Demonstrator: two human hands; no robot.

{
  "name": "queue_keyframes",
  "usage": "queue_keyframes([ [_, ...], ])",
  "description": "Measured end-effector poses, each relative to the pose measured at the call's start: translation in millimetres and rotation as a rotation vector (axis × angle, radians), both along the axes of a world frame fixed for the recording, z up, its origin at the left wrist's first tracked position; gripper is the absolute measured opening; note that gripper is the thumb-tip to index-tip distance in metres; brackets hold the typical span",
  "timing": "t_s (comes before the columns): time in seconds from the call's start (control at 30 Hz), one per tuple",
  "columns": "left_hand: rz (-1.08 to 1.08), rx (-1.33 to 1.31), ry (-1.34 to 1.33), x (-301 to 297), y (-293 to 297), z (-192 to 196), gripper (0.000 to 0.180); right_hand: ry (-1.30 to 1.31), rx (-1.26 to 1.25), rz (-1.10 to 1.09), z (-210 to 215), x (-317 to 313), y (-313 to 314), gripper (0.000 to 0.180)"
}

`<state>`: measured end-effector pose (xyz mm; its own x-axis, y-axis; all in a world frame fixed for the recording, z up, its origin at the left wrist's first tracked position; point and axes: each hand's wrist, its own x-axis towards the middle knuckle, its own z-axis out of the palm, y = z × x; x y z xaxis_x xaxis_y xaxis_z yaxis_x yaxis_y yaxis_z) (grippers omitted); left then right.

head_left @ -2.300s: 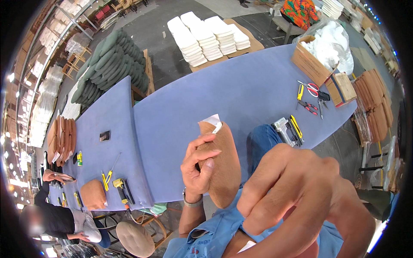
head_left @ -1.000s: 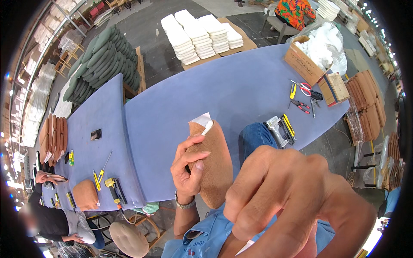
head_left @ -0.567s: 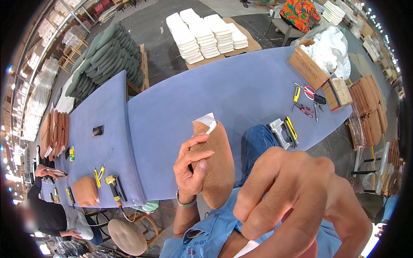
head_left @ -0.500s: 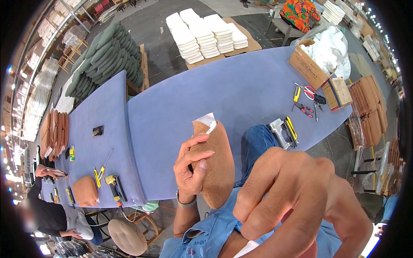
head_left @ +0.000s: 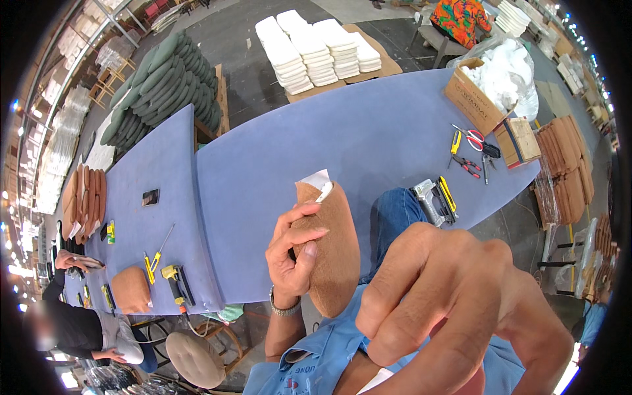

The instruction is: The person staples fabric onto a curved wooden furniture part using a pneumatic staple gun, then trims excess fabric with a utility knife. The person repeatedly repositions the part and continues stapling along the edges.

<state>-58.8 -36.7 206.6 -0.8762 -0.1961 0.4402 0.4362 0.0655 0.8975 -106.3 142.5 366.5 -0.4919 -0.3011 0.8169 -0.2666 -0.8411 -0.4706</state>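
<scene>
A brown upholstered cushion [head_left: 339, 247] stands on edge in front of my blue shirt, with a white tag [head_left: 315, 180] and white filling showing at its upper end. My left hand [head_left: 291, 253], with a watch [head_left: 286, 305] on its wrist, is closed round the cushion's left side. Large and close in the foreground is my right hand [head_left: 441, 296], its fingers curled inward; whatever they hold, if anything, is hidden. A grey and yellow staple gun [head_left: 434, 201] lies on the blue table beyond it.
Pliers [head_left: 469, 166], red-handled scissors [head_left: 474, 139] and a screwdriver [head_left: 455, 143] lie by a cardboard box [head_left: 475, 100] of white stuffing. Leftward are another staple gun [head_left: 176, 287], a phone [head_left: 151, 197] and a brown cushion [head_left: 131, 290]. A co-worker [head_left: 79, 329] is at the far left.
Little differs: the view has shifted slightly. My left hand keeps its grip on the cushion, and my right hand stays curled near the camera.
</scene>
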Motion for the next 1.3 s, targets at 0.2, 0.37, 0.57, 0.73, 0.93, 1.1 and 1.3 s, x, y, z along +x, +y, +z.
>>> queue_keyframes([
  [0.2, 0.005, 0.001, 0.001, 2.2, -1.1, -2.8, 0.023, -0.009, -0.004, 0.011, -0.8, -0.5, 0.3, 0.032],
  [0.37, -0.003, -0.002, -0.016, 1.5, 1.8, -0.6, 0.023, -0.01, -0.002, 0.0, 0.9, -0.4, 1.3, 0.032],
  [0.57, -0.007, -0.009, -0.008, 1.2, 0.8, -0.1, 0.023, -0.013, -0.007, 0.011, -1.5, 0.4, 0.1, 0.032],
  [0.73, -0.003, 0.01, -0.003, 0.1, 5.3, -1.4, 0.022, -0.022, -0.012, 0.008, -2.7, 1.9, 1.7, 0.033],
  [0.93, -0.021, -0.029, -0.004, 0.1, 1.7, -2.4, 0.021, -0.015, -0.029, -0.001, 1.3, 3.7, 12.2, 0.033],
  [1.1, -0.005, -0.062, 0.031, 0.7, -0.7, -7.4, 0.02, -0.009, -0.023, -0.015, -1.0, 4.9, 13.5, 0.033],
  [1.3, -0.013, -0.104, 0.023, 2.5, -6.2, -3.9, 0.019, -0.016, -0.04, -0.015, -4.3, 5.9, 10.4, 0.033],
])
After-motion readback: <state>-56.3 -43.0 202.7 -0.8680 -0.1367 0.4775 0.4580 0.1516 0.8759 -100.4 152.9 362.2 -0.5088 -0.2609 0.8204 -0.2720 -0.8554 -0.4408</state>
